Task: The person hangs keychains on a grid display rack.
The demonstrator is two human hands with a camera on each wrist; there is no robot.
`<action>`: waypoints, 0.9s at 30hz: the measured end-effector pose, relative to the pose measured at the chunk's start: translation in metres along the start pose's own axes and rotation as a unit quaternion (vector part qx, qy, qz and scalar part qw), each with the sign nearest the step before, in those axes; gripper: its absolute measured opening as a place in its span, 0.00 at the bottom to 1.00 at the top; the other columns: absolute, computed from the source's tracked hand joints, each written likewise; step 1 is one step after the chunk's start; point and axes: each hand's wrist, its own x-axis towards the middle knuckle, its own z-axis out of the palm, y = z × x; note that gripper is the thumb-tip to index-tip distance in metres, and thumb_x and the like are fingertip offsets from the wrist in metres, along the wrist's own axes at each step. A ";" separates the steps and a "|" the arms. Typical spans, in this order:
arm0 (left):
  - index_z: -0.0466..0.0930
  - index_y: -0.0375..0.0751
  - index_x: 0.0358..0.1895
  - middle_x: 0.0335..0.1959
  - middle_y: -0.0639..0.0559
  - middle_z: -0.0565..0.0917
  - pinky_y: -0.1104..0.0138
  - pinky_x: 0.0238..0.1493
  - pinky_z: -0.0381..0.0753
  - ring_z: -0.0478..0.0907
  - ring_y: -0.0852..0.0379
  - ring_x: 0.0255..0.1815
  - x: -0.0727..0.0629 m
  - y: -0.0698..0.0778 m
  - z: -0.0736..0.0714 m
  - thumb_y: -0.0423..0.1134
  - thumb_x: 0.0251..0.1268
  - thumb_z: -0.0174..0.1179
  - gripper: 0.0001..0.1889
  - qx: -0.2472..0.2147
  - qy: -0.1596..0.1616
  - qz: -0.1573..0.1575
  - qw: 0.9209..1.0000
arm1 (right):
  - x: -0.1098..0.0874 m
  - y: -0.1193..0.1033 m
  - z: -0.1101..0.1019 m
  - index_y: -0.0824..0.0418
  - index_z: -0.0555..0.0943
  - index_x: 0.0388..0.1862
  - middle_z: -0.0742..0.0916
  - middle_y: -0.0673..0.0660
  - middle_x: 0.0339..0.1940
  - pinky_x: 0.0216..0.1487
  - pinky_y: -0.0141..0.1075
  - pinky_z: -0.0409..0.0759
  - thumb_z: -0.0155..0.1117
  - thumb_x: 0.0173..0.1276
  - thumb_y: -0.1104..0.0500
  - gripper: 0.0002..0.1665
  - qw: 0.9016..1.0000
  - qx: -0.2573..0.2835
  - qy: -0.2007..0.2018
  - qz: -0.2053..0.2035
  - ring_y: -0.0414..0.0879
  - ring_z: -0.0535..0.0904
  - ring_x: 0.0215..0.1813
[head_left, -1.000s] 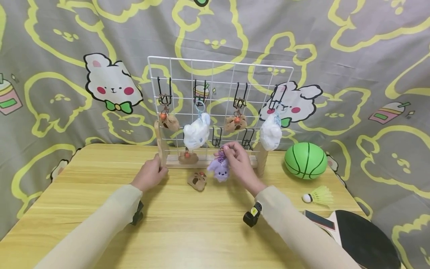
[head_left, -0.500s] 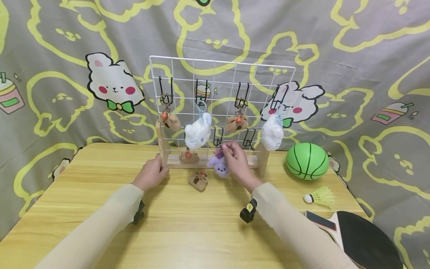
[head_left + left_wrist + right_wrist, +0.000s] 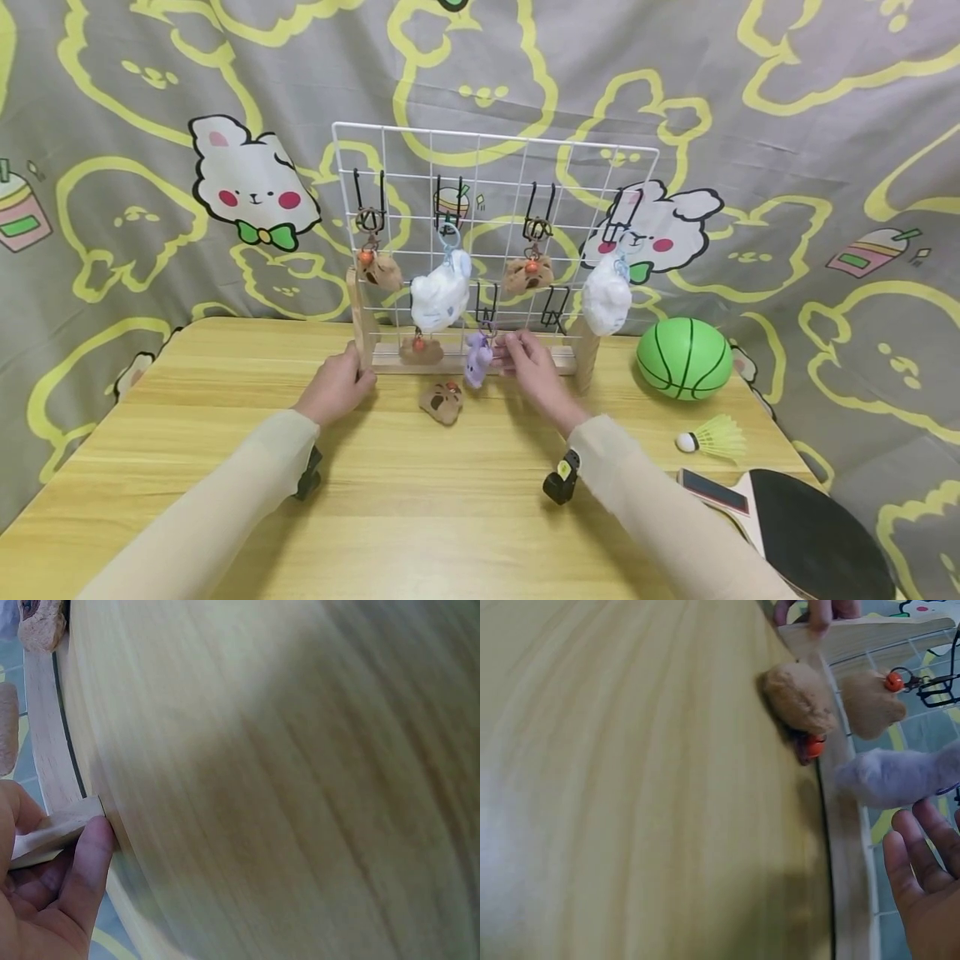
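Note:
My left hand (image 3: 337,386) grips the left wooden side post (image 3: 360,321) of a white wire grid rack (image 3: 491,133). In the left wrist view, thumb and fingers pinch the end of that wooden piece (image 3: 56,831). A purple plush keychain (image 3: 477,360) hangs from a black lower hook (image 3: 486,304) near the rack's middle, turned partly sideways. Just to its right is my right hand (image 3: 532,368), fingers loosely extended and holding nothing. The right wrist view shows these fingertips (image 3: 922,810) right at the purple plush (image 3: 900,776).
A brown plush keychain (image 3: 442,403) lies on the table (image 3: 420,500) before the rack. White plush (image 3: 440,293) and brown plush (image 3: 528,275) keychains hang from other hooks. To the right are a green ball (image 3: 684,358), a shuttlecock (image 3: 712,438) and a black table tennis paddle (image 3: 817,529).
My right hand has let go of the purple plush keychain and moved slightly right. The keychain now hangs by itself and has turned sideways. My left hand stays on the post.

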 end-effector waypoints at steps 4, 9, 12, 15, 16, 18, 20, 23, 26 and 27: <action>0.65 0.20 0.62 0.22 0.50 0.71 0.69 0.19 0.64 0.65 0.59 0.19 0.000 0.000 0.000 0.32 0.73 0.49 0.21 0.002 0.001 0.003 1.000 | -0.006 0.009 -0.002 0.73 0.75 0.59 0.85 0.75 0.57 0.58 0.53 0.86 0.41 0.88 0.57 0.22 1.000 0.000 -0.016 0.022 0.64 0.87 0.55; 0.63 0.19 0.65 0.21 0.51 0.70 0.70 0.18 0.62 0.64 0.59 0.18 0.001 -0.002 0.000 0.32 0.73 0.48 0.23 0.001 -0.002 0.009 1.000 | -0.015 0.022 -0.005 0.73 0.77 0.54 0.87 0.73 0.52 0.52 0.48 0.89 0.45 0.86 0.58 0.19 0.998 -0.013 -0.035 0.048 0.57 0.88 0.48; 0.64 0.19 0.64 0.21 0.51 0.70 0.70 0.18 0.62 0.64 0.59 0.18 0.001 -0.002 0.000 0.32 0.73 0.48 0.23 -0.001 -0.002 0.009 1.000 | -0.020 0.026 -0.005 0.74 0.79 0.51 0.88 0.72 0.48 0.48 0.41 0.89 0.47 0.85 0.59 0.18 0.996 -0.040 -0.062 0.052 0.51 0.88 0.43; 0.64 0.19 0.63 0.21 0.51 0.70 0.70 0.18 0.62 0.64 0.59 0.18 0.000 -0.002 0.000 0.32 0.73 0.48 0.22 -0.001 -0.003 0.006 1.000 | -0.025 0.029 -0.004 0.73 0.82 0.49 0.89 0.69 0.46 0.42 0.34 0.87 0.51 0.83 0.61 0.17 0.991 -0.079 -0.097 0.043 0.46 0.87 0.41; 0.64 0.20 0.63 0.21 0.51 0.70 0.70 0.18 0.62 0.64 0.59 0.18 0.001 -0.002 0.000 0.32 0.73 0.48 0.22 -0.001 -0.003 0.006 1.000 | -0.026 0.030 -0.004 0.73 0.83 0.49 0.90 0.69 0.46 0.40 0.32 0.86 0.52 0.82 0.62 0.16 0.990 -0.088 -0.107 0.038 0.45 0.87 0.40; 0.64 0.20 0.62 0.21 0.51 0.70 0.70 0.18 0.62 0.64 0.59 0.18 0.001 -0.002 0.000 0.32 0.73 0.48 0.21 0.000 -0.001 0.004 1.000 | -0.027 0.030 -0.003 0.73 0.84 0.49 0.90 0.69 0.45 0.37 0.30 0.84 0.55 0.81 0.62 0.15 0.986 -0.104 -0.125 0.024 0.44 0.86 0.40; 0.64 0.20 0.62 0.22 0.51 0.70 0.70 0.18 0.62 0.64 0.59 0.18 0.000 -0.002 -0.001 0.32 0.73 0.48 0.21 0.002 -0.001 0.003 1.000 | -0.028 0.029 -0.001 0.72 0.85 0.49 0.90 0.69 0.44 0.34 0.29 0.82 0.57 0.80 0.62 0.15 0.984 -0.115 -0.135 0.011 0.44 0.85 0.39; 0.64 0.20 0.62 0.22 0.51 0.70 0.70 0.19 0.63 0.64 0.59 0.18 0.000 -0.001 -0.001 0.32 0.73 0.48 0.21 0.003 -0.002 0.002 1.000 | -0.028 0.027 0.005 0.72 0.85 0.51 0.90 0.69 0.44 0.32 0.29 0.81 0.59 0.79 0.61 0.15 0.981 -0.131 -0.144 -0.014 0.46 0.84 0.38; 0.64 0.19 0.62 0.21 0.51 0.70 0.70 0.19 0.63 0.64 0.60 0.18 0.001 -0.001 0.000 0.32 0.73 0.48 0.21 0.002 -0.002 0.005 1.000 | -0.028 0.025 0.014 0.72 0.86 0.51 0.90 0.68 0.43 0.35 0.30 0.82 0.61 0.78 0.61 0.15 0.980 -0.148 -0.132 -0.031 0.48 0.84 0.39; 0.65 0.19 0.62 0.22 0.51 0.70 0.70 0.19 0.63 0.64 0.60 0.18 0.001 -0.001 0.000 0.32 0.73 0.48 0.21 0.003 -0.001 0.004 1.000 | -0.027 0.025 0.017 0.71 0.86 0.50 0.90 0.67 0.43 0.38 0.31 0.83 0.61 0.77 0.60 0.15 0.979 -0.155 -0.126 -0.036 0.48 0.85 0.40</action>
